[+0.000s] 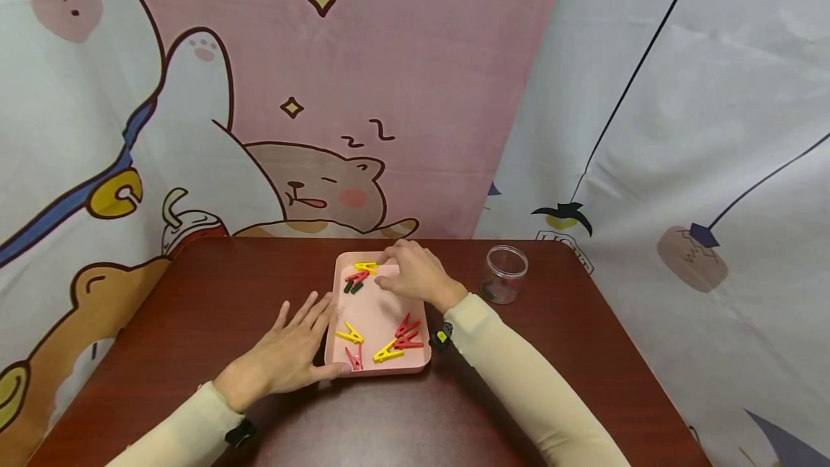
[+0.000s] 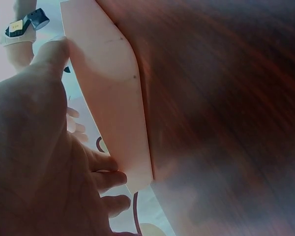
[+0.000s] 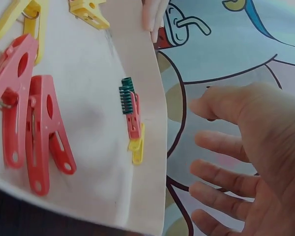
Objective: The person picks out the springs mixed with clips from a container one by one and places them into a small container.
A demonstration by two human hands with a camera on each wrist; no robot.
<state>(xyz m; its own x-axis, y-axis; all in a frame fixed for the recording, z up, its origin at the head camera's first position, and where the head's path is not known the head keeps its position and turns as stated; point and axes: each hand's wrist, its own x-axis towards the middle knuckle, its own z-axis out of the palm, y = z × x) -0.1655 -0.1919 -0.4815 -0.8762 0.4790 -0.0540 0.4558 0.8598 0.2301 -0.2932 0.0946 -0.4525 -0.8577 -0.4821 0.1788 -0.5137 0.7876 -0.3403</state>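
Right hand (image 1: 415,276): nothing in the grip that we can see, thumb and fingers apart; we have it over the far right of the pink tray (image 1: 372,316). Left hand (image 1: 285,355) is spread along the tray's left side, straight fingers at the rim, thumb at the near left corner, nothing clamped. All the clips we see lie in the tray. Far left: a yellow clip (image 1: 366,267) just beside a red clip (image 1: 357,277), with dark green ribbed pieces (image 1: 357,287) at the red one's end; we can't tell if those are joined to it. Near left: another yellow clip (image 1: 353,338) with a pinkish-red clip (image 1: 354,361) just below. Near middle: a third yellow clip (image 1: 387,354), close to a pair of red clips (image 1: 408,342) at the right. Clear jar (image 1: 504,276) stands upright on the brown table (image 1: 227,323), right of the tray and apart from it. Cartoon cloth (image 1: 421,92) hangs behind.
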